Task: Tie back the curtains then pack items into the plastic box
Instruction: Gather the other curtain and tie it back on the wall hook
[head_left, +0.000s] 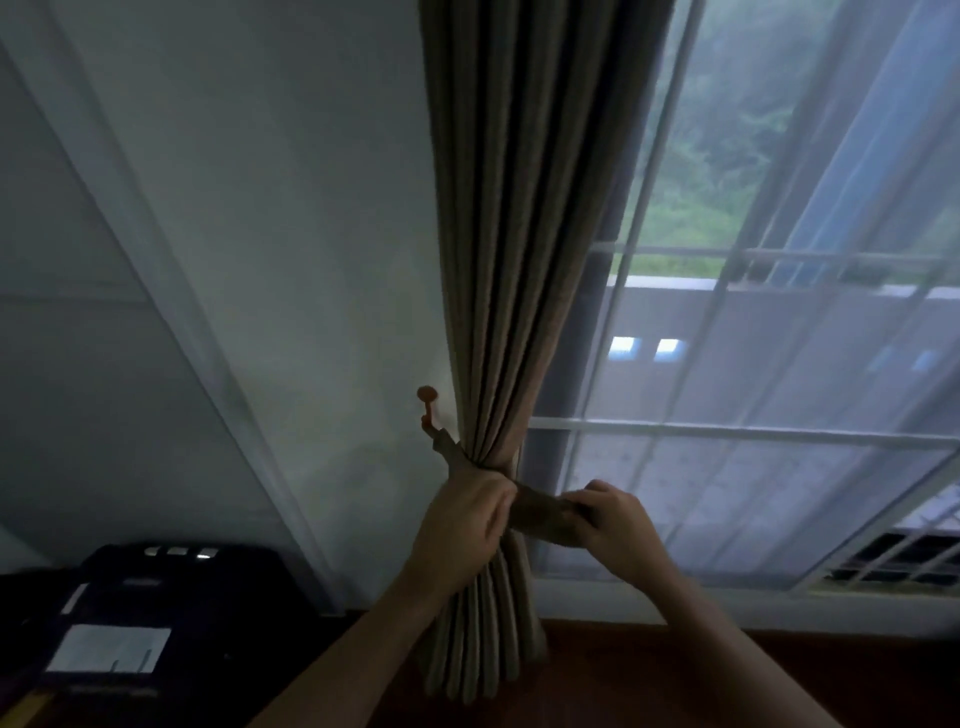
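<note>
1. Brown pleated fabric curtain (498, 260): hangs in the middle of the head view, between the white wall and the window. The folds are gathered to a narrow waist low down, then spread again below it towards the reddish-brown floor (639, 675).

2. Matching brown fabric tie-back band (540, 512): one end runs up and to the left to the wall hook. The rest passes across the front of the gathered waist and out to the right, pulled fairly straight.

3. Small orange-red wall hook with a round knob (427, 402): fixed to the wall just left of the curtain, above the waist. The band's end hangs from it.

4. Left hand (462, 525): at the left side of the waist, back of the hand towards the camera. Its fingers (496, 512) are curled round the bunched folds where the band crosses them.

5. Right hand (618, 525): just right of the curtain, in front of the window. Its fingers (589, 506) are closed together, pinching the free end of the band.

6. Plain white wall (285, 208): fills the left half of the view.

7. Sheer white net curtain (779, 364): covers the window panes to the right. Green foliage and a railing show dimly through it.

8. Black boxy object bearing a white paper label (156, 597): stands at lower left against the wall, too dark to identify.
</note>
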